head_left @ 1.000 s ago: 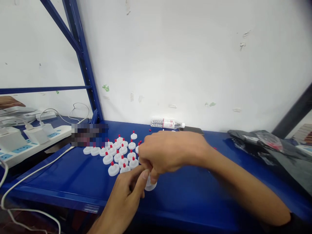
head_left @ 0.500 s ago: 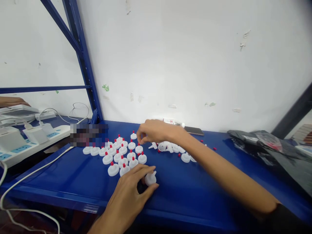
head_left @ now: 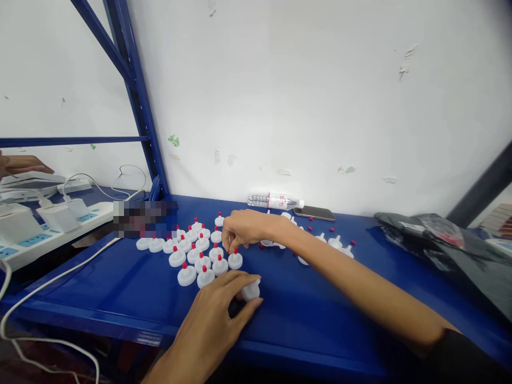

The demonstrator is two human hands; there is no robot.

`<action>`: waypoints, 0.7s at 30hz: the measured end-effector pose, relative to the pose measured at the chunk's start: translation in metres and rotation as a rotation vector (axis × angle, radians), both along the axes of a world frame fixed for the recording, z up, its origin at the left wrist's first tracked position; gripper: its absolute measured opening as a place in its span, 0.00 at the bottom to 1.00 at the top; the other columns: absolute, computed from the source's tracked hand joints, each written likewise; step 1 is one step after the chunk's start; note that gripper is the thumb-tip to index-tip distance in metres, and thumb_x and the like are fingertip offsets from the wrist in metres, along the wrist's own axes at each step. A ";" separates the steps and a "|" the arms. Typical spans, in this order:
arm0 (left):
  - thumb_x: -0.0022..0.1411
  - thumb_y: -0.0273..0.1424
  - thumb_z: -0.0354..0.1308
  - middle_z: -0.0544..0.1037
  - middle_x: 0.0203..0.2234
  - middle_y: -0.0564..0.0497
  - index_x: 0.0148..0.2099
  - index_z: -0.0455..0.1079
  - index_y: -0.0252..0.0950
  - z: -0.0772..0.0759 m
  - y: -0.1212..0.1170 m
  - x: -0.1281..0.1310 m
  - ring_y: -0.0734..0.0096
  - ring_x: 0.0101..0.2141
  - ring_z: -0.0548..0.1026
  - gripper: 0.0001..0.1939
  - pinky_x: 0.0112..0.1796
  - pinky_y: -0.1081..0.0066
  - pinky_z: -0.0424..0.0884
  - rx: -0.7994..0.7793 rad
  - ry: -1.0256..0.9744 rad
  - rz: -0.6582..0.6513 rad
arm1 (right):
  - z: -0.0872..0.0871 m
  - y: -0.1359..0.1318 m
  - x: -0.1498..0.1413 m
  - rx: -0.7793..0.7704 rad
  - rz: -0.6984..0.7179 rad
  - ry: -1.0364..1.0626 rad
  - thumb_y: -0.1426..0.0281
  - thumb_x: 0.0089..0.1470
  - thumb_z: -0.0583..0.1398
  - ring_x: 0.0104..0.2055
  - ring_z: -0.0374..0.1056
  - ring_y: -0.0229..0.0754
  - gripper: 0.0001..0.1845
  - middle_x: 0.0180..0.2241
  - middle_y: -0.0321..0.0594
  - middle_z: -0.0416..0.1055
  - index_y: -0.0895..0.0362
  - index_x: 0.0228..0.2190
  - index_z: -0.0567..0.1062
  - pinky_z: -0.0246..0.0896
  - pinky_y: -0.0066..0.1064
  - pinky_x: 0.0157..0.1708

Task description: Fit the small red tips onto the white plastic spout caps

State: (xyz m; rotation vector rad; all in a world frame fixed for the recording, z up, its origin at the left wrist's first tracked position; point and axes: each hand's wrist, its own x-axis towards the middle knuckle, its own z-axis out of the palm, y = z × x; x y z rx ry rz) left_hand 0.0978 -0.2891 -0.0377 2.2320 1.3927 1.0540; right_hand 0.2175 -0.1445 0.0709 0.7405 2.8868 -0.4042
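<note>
My left hand (head_left: 218,306) is closed around a white nozzle cap (head_left: 251,290), held between thumb and fingers near the table's front. No red tip shows on this cap. My right hand (head_left: 244,229) reaches across to the right edge of a group of white nozzle caps with red tips (head_left: 201,262). Its fingers are pinched and point down, just behind a red-tipped cap (head_left: 235,260); what lies between them is hidden. Loose white nozzle caps (head_left: 335,242) without red tips lie to the right, partly behind my right forearm, with small red tips (head_left: 332,230) scattered among them.
A clear bottle (head_left: 276,201) and a dark phone (head_left: 315,213) lie along the wall. Black plastic bags (head_left: 424,234) cover the right side of the blue table (head_left: 132,288). Power strips (head_left: 56,229) and white cables stand left. Another person's hand (head_left: 26,164) shows far left.
My right hand has come slightly down and nearer, now covering a red-tipped cap that was visible. The bottle behind it shows more fully. My left hand still holds its cap.
</note>
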 end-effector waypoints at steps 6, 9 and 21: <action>0.66 0.31 0.64 0.83 0.44 0.51 0.55 0.77 0.45 0.000 -0.002 -0.002 0.62 0.40 0.80 0.15 0.46 0.62 0.76 0.001 0.032 0.021 | 0.019 0.000 0.010 0.018 -0.019 0.001 0.76 0.57 0.65 0.27 0.73 0.36 0.03 0.27 0.38 0.79 0.60 0.32 0.82 0.60 0.27 0.27; 0.66 0.31 0.64 0.82 0.46 0.50 0.55 0.78 0.46 -0.001 -0.003 -0.003 0.59 0.44 0.80 0.15 0.49 0.60 0.75 0.010 0.033 0.021 | 0.035 -0.007 0.032 -0.035 -0.094 0.162 0.73 0.61 0.63 0.28 0.75 0.37 0.05 0.31 0.39 0.81 0.60 0.36 0.81 0.63 0.26 0.29; 0.65 0.33 0.65 0.80 0.39 0.51 0.66 0.69 0.45 -0.003 0.000 -0.002 0.60 0.40 0.79 0.27 0.46 0.59 0.73 -0.119 0.043 0.098 | -0.012 -0.089 0.099 0.094 -0.112 0.441 0.69 0.68 0.59 0.44 0.77 0.40 0.12 0.44 0.36 0.82 0.49 0.46 0.83 0.65 0.29 0.46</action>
